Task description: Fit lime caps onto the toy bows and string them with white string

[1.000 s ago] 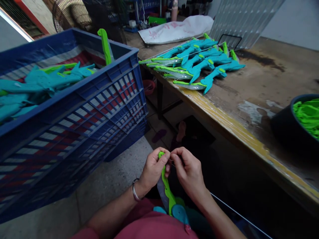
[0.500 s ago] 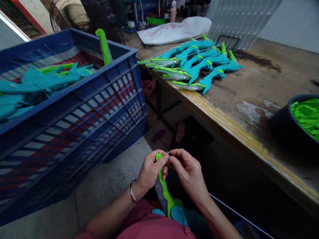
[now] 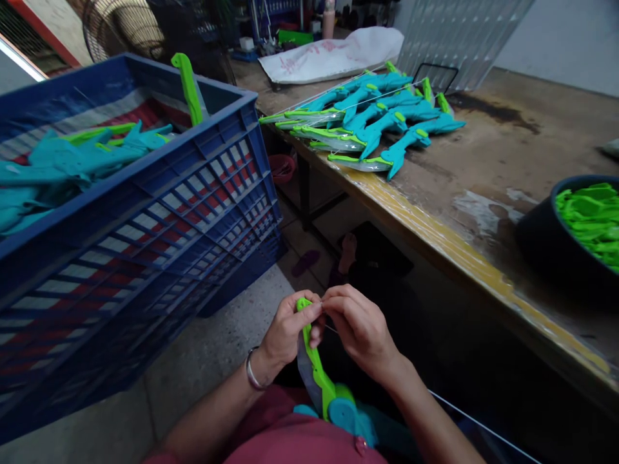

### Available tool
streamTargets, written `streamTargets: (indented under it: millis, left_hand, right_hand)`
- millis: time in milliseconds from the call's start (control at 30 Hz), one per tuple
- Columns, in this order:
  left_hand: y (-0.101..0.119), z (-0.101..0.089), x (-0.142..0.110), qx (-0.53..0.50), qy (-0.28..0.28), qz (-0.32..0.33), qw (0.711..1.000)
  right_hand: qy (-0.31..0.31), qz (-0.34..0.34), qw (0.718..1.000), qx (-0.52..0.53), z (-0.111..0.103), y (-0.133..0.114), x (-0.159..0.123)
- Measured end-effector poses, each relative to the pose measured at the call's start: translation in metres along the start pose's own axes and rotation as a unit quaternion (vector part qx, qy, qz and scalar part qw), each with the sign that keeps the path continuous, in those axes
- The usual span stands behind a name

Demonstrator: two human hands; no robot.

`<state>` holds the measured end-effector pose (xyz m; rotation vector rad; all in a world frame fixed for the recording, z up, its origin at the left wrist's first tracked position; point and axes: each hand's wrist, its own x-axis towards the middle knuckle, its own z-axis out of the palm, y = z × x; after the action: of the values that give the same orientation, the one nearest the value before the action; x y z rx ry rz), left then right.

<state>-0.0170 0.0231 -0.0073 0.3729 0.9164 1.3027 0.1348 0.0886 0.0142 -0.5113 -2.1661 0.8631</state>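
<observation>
My left hand (image 3: 291,328) grips the upper end of a lime-green plastic strip (image 3: 316,370) edged with translucent film. Lower down, the strip joins a rounded teal plastic part (image 3: 344,412) against my lap. My right hand (image 3: 360,328) is closed in a pinch beside the left fingertips, on the thin white string (image 3: 476,422). That string runs past my right forearm to the lower right. The exact spot where string and strip meet is hidden by my fingers.
A blue crate (image 3: 145,212) at left holds teal and green pieces (image 3: 87,151). On the wooden table (image 3: 488,154) lie several teal-and-green pieces (image 3: 377,122) with strings, a white sack (image 3: 333,55) and a dark tub (image 3: 536,238) of green parts (image 3: 590,219).
My right fingers have closed in on the left fingertips, and the white string end that stuck up between them is now mostly covered. The view has shifted slightly.
</observation>
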Motion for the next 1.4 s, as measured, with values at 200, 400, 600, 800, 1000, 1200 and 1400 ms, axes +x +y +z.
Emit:
streamTargets:
  millis: [200,400,600,800,1000,1200,1400]
  left_hand:
    - [0.001,0.006,0.002,-0.017,0.023,0.008,1.000]
    - [0.000,0.007,0.003,-0.003,0.029,0.028,0.999]
    - [-0.002,0.002,0.002,-0.014,0.024,0.016,0.999]
    - [-0.003,0.000,0.003,-0.020,0.019,0.009,1.000]
    - [-0.002,0.003,0.004,-0.007,0.021,0.014,1.000]
    - [-0.003,0.003,0.005,-0.010,0.025,0.019,0.999]
    - [-0.004,0.002,0.004,-0.009,0.019,0.023,1.000]
  right_hand:
    - [0.012,0.086,0.993,0.079,-0.001,-0.007,0.003]
    - [0.074,0.209,0.971,0.093,0.008,-0.007,0.000]
    - [0.097,0.110,0.989,-0.015,0.012,-0.008,0.002]
    - [0.082,0.078,0.993,-0.036,0.015,-0.011,-0.002]
    - [0.107,0.089,0.987,-0.077,0.019,-0.010,-0.002]
    - [0.126,0.110,0.981,-0.096,0.021,-0.011,-0.004]
    - [0.139,0.160,0.976,-0.044,0.017,-0.017,-0.002]
